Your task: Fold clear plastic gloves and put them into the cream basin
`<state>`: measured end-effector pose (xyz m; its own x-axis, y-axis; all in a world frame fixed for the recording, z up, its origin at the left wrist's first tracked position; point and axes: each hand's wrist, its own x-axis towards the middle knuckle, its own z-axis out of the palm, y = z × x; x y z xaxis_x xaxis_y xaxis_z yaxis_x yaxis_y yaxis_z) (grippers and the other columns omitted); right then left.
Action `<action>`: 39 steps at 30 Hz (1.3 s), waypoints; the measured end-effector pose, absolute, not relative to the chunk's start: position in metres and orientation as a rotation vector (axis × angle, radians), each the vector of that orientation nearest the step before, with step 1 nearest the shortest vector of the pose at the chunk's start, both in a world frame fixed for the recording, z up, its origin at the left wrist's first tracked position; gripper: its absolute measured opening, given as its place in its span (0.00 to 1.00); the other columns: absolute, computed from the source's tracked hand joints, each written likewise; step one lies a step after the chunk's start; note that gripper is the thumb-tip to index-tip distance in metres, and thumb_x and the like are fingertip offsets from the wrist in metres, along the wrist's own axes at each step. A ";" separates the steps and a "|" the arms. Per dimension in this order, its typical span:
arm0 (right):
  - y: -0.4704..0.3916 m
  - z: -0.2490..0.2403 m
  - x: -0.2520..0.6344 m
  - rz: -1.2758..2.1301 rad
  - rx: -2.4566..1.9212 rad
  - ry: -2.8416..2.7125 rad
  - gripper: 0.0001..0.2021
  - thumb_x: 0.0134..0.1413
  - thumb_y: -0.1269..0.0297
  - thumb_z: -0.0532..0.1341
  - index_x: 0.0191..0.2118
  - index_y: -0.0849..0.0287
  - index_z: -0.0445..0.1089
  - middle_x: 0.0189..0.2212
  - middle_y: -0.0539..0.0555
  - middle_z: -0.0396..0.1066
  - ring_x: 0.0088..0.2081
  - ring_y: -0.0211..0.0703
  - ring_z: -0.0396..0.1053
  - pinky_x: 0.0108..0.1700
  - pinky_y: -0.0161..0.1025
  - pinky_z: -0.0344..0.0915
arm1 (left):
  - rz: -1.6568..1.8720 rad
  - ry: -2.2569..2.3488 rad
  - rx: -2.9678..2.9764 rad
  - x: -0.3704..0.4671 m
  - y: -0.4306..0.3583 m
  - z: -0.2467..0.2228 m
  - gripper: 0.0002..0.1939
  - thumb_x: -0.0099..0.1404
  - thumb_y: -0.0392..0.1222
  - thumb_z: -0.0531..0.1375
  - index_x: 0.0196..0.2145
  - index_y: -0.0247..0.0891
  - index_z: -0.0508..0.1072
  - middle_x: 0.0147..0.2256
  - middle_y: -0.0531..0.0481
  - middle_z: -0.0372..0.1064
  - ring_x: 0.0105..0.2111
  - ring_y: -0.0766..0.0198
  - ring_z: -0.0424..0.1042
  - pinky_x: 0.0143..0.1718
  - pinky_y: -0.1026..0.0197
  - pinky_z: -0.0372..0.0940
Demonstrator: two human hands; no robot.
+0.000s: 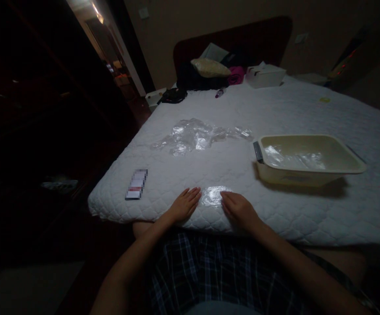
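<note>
On the near edge of the bed lies a small, shiny clear plastic bag (214, 196), flat and roughly square. My left hand (186, 204) rests palm down at its left side, fingers stretched out and a little apart. At the bag's right side is my right hand (239, 208), its fingers drawn together on the edge of the plastic in what looks like a pinch; the thumb is partly hidden. Farther up the bed a loose spread of crumpled clear plastic bags (196, 134) lies. More clear plastic (294, 158) sits inside the cream plastic tub (303, 178) at the right.
The white quilted bed cover (163, 170) fills the middle. A phone (136, 184), its screen pixelated, lies at the left edge. Toward the headboard (262, 39) are a pillow (210, 68), a magenta roll (236, 75), a white box (266, 76) and a dark bag (174, 95). The room is dim.
</note>
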<state>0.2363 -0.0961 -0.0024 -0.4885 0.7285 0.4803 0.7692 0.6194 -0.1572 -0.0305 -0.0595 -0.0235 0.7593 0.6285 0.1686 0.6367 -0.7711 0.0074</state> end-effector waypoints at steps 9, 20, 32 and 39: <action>-0.091 -0.011 0.216 -0.308 -1.083 -2.490 0.13 0.56 0.74 0.51 0.42 0.58 0.69 0.40 0.55 0.72 0.44 0.46 0.67 0.52 0.48 0.57 | -0.255 -1.100 -2.923 -0.031 -0.062 -0.019 0.24 0.66 0.42 0.44 0.59 0.35 0.52 0.59 0.42 0.49 0.60 0.60 0.46 0.59 0.49 0.45; -0.044 -0.008 0.260 0.173 -0.880 -2.392 0.07 0.52 0.69 0.57 0.35 0.53 0.72 0.41 0.51 0.73 0.51 0.44 0.63 0.52 0.51 0.52 | -0.905 -1.153 -2.811 -0.044 -0.066 -0.021 0.17 0.65 0.39 0.48 0.52 0.38 0.61 0.48 0.41 0.66 0.49 0.60 0.65 0.46 0.53 0.65; -0.040 -0.004 0.267 0.083 -0.922 -2.468 0.09 0.56 0.66 0.54 0.39 0.52 0.71 0.46 0.52 0.70 0.54 0.45 0.60 0.54 0.54 0.51 | -0.388 -0.437 -3.007 0.014 -0.021 -0.004 0.14 0.66 0.34 0.46 0.48 0.35 0.64 0.50 0.40 0.64 0.54 0.57 0.59 0.49 0.51 0.62; -0.049 -0.007 0.288 0.055 -1.042 -2.278 0.14 0.54 0.58 0.56 0.45 0.56 0.68 0.47 0.58 0.68 0.50 0.49 0.64 0.49 0.51 0.60 | -0.407 -0.585 -2.995 0.009 -0.028 -0.017 0.14 0.67 0.35 0.46 0.47 0.35 0.65 0.48 0.39 0.66 0.52 0.58 0.62 0.47 0.53 0.64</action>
